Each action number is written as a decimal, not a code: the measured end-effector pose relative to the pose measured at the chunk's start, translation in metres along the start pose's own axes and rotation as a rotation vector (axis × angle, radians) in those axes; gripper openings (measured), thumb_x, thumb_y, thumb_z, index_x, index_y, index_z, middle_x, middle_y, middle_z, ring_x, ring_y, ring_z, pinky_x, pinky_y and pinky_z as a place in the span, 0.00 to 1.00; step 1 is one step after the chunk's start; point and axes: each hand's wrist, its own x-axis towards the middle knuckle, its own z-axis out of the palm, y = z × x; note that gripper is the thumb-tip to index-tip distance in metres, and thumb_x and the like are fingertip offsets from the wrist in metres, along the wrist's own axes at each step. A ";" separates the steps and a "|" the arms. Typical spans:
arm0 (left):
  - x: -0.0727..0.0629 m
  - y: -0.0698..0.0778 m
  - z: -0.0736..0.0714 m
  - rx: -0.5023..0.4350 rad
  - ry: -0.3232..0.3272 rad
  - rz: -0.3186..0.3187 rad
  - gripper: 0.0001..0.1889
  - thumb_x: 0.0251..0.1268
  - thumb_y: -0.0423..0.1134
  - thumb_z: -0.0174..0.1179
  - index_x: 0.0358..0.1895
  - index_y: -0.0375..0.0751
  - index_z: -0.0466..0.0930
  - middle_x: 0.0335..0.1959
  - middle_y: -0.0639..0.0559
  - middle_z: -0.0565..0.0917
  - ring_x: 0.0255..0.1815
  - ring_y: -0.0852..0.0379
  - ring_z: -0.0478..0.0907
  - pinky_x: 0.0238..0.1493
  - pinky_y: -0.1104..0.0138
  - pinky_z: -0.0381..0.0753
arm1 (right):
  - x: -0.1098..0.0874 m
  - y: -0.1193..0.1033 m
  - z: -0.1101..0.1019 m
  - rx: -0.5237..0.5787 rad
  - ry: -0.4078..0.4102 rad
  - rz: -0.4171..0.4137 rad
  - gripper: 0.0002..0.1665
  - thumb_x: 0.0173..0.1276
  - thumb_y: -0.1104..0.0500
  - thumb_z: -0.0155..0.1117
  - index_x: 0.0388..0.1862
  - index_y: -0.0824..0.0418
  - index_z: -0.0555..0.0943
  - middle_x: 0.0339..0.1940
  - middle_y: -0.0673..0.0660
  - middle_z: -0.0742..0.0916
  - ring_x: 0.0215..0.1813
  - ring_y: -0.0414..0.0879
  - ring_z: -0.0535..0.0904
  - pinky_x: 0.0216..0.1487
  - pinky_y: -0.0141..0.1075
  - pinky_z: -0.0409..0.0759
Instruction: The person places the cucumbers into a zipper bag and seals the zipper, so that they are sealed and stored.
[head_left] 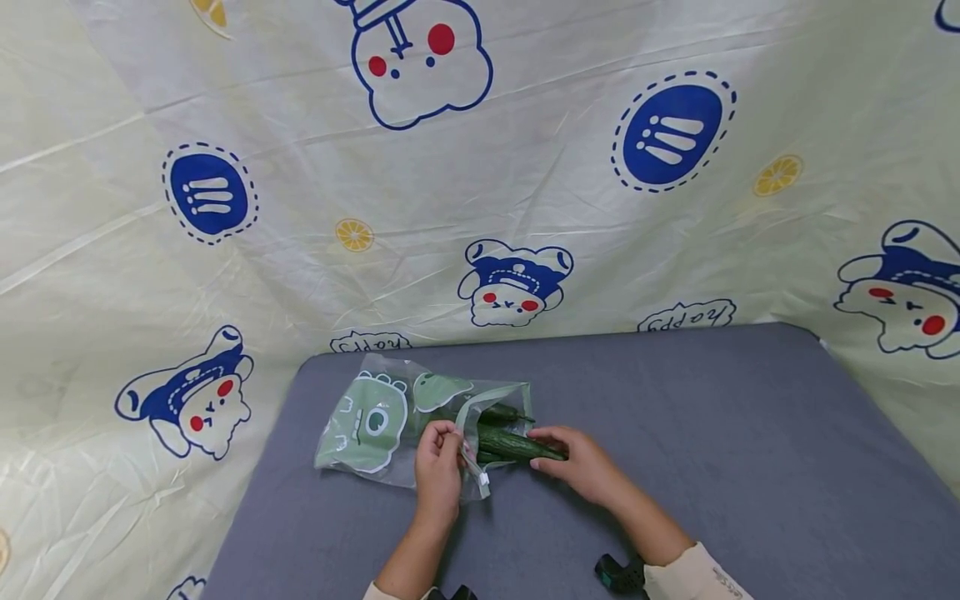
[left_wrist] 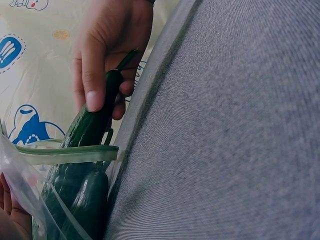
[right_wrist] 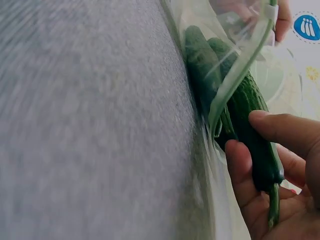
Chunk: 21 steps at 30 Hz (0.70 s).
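A clear zip bag [head_left: 378, 425] printed with green cartoon figures lies on the grey surface, its mouth facing right. My left hand [head_left: 438, 467] pinches the bag's edge near the mouth, beside the white slider [head_left: 483, 480]. With thumb and fingers, my right hand [head_left: 573, 458] grips the stem end of a cucumber [head_left: 517, 444]; its other end is inside the bag. In the right wrist view, that cucumber [right_wrist: 247, 100] passes the green zip strip [right_wrist: 240, 75], and another cucumber [right_wrist: 202, 65] lies beside it within the bag. The left wrist view shows the thin stem [left_wrist: 127, 59] poking out past the right fingers.
The grey padded table [head_left: 712, 433] extends to the right and in front of the bag. Behind it hangs a pale printed sheet [head_left: 420, 183] with cartoon figures. A black device [head_left: 621, 573] sits at the right wrist.
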 end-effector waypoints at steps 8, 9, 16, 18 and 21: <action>0.000 0.001 0.000 0.010 0.004 -0.005 0.09 0.70 0.28 0.53 0.43 0.20 0.69 0.23 0.51 0.75 0.20 0.61 0.76 0.25 0.74 0.75 | -0.010 0.003 -0.010 0.032 -0.030 -0.040 0.23 0.68 0.63 0.68 0.62 0.61 0.80 0.64 0.65 0.82 0.65 0.61 0.80 0.58 0.44 0.83; 0.000 0.001 0.000 0.013 0.004 -0.006 0.09 0.70 0.29 0.53 0.43 0.21 0.69 0.23 0.51 0.75 0.20 0.61 0.76 0.25 0.74 0.75 | -0.011 0.003 -0.011 0.032 -0.029 -0.044 0.23 0.68 0.63 0.68 0.61 0.61 0.80 0.63 0.65 0.82 0.64 0.61 0.80 0.56 0.41 0.83; 0.001 0.000 -0.001 0.007 0.001 0.004 0.10 0.69 0.28 0.53 0.42 0.20 0.68 0.23 0.51 0.75 0.19 0.62 0.75 0.24 0.74 0.75 | -0.015 0.006 -0.016 0.012 -0.024 -0.003 0.22 0.68 0.64 0.67 0.61 0.58 0.81 0.61 0.63 0.84 0.58 0.54 0.82 0.46 0.30 0.82; 0.001 0.000 -0.001 0.004 0.000 0.005 0.10 0.69 0.28 0.53 0.43 0.19 0.68 0.23 0.51 0.75 0.19 0.62 0.75 0.24 0.74 0.75 | -0.016 0.006 -0.017 0.016 -0.028 -0.002 0.22 0.68 0.64 0.67 0.61 0.59 0.81 0.61 0.64 0.84 0.58 0.55 0.83 0.46 0.31 0.82; 0.000 0.001 0.000 0.004 0.000 0.006 0.09 0.69 0.28 0.53 0.42 0.20 0.68 0.23 0.51 0.75 0.19 0.62 0.75 0.24 0.74 0.75 | -0.016 0.006 -0.017 0.033 -0.020 0.003 0.21 0.68 0.63 0.67 0.61 0.59 0.82 0.61 0.64 0.84 0.59 0.56 0.83 0.47 0.33 0.83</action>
